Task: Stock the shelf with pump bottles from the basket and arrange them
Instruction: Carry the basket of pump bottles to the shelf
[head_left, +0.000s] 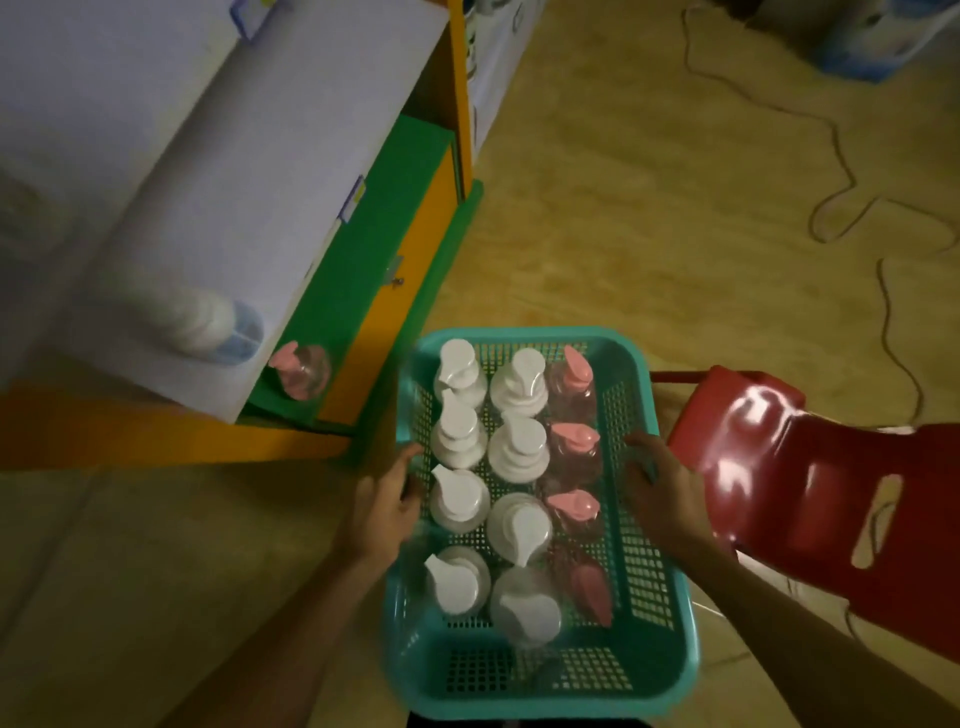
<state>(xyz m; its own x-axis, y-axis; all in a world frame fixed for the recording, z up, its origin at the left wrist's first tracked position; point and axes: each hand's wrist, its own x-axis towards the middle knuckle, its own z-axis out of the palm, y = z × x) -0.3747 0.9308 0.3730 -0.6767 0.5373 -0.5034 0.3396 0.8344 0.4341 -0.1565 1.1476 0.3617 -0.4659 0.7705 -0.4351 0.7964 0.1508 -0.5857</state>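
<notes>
A teal perforated basket sits low in the middle of the view. It carries several white pump bottles in two rows and several clear bottles with pink pumps along its right side. My left hand grips the basket's left rim and my right hand grips its right rim. To the left is the shelf unit with green and orange panels and white boards. One pink-pump bottle stands on its low green shelf, next to a blurred white and blue bottle.
A red plastic chair stands close to the basket's right side, just behind my right hand. Cables trail across the tan floor at the right. Boxes sit at the far top right.
</notes>
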